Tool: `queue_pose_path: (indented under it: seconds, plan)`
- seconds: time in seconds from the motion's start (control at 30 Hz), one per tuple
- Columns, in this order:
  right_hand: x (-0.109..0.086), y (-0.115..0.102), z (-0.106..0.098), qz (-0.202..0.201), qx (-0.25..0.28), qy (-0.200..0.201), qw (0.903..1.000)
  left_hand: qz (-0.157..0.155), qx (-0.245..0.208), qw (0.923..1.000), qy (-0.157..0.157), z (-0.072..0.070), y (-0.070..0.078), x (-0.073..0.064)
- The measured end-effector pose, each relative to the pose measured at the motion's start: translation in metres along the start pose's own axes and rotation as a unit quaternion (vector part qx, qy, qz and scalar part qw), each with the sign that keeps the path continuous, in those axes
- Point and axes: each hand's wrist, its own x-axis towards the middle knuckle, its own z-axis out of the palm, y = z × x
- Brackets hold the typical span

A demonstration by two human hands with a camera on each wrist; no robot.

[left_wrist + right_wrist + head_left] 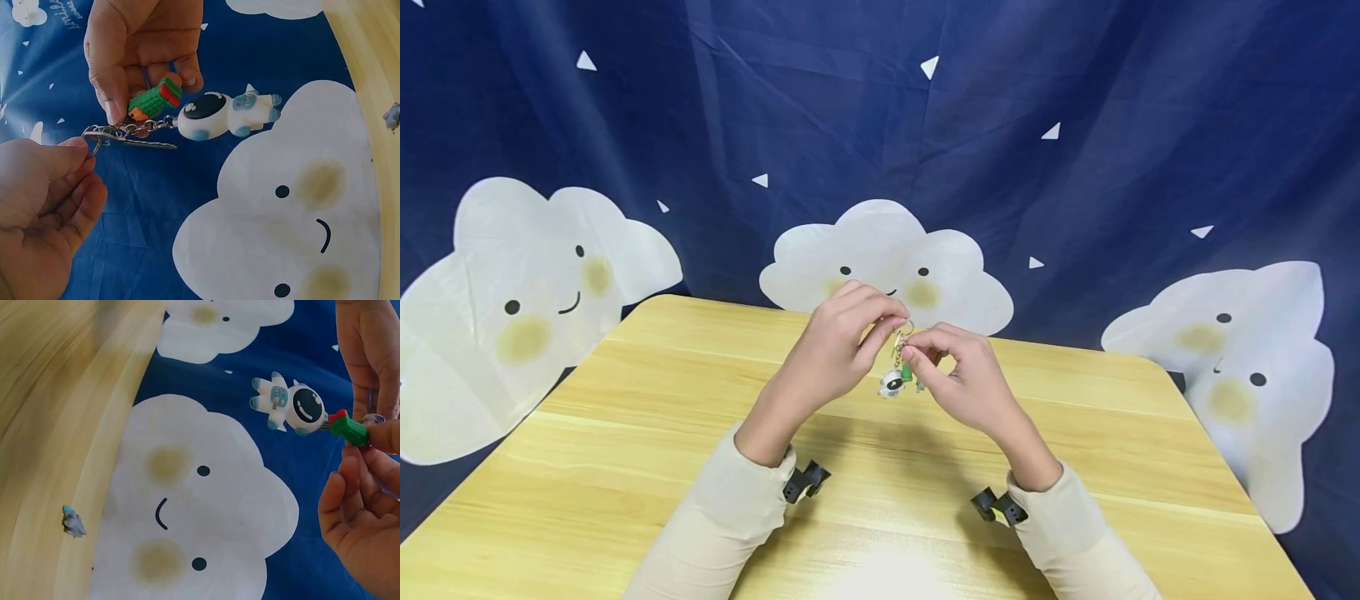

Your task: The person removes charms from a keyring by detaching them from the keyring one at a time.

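Note:
Both hands hold a keychain above the table. My left hand [842,342] pinches its metal ring [94,140] between thumb and fingertips. From the ring hang a short chain with a white astronaut figure [212,115], dark-visored with pale blue patches, and a thin metal key [150,145] seen nearly edge-on. With thumb and fingers, my right hand [970,375] pinches a green charm [350,431] with a red end, close to the ring. The astronaut dangles free below the fingers. Part of the ring and chain is hidden behind the fingertips in the right wrist view.
On the wooden table [647,400] lies a small grey figure with a blue tip [73,525], beyond the hands. A dark blue curtain [850,100] printed with white clouds hangs behind the table's far edge. Black wrist cameras sit at both cream sleeves [722,508].

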Motion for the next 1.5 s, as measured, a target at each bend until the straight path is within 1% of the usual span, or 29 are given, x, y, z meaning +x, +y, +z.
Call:
queue_pose_path:
  seconds: [0.23,0.4,0.67,1.0,1.3,1.5]
  plan:
    - [0.001,0.0,0.001,-0.009,0.005,-0.004,0.9999,0.0,0.002,1.0,-0.002,0.0,0.001,0.0]
    - [0.002,0.0,0.003,-0.012,0.003,0.004,0.9999,0.002,0.003,1.0,-0.004,0.001,0.001,0.001]
    - [0.002,-0.001,0.004,-0.032,-0.012,0.02,0.9992,0.001,0.003,1.0,-0.003,0.0,0.001,0.001]
    - [0.003,-0.004,-0.007,-0.029,-0.017,0.006,0.9994,-0.007,0.003,1.0,-0.001,0.0,-0.002,0.0]
    - [0.003,-0.004,-0.014,-0.041,-0.025,0.001,0.9988,-0.008,0.002,1.0,-0.003,0.0,-0.002,0.0]
    - [0.002,-0.004,-0.017,-0.049,-0.045,0.004,0.9978,-0.007,0.002,0.9999,-0.007,0.0,-0.001,0.001]
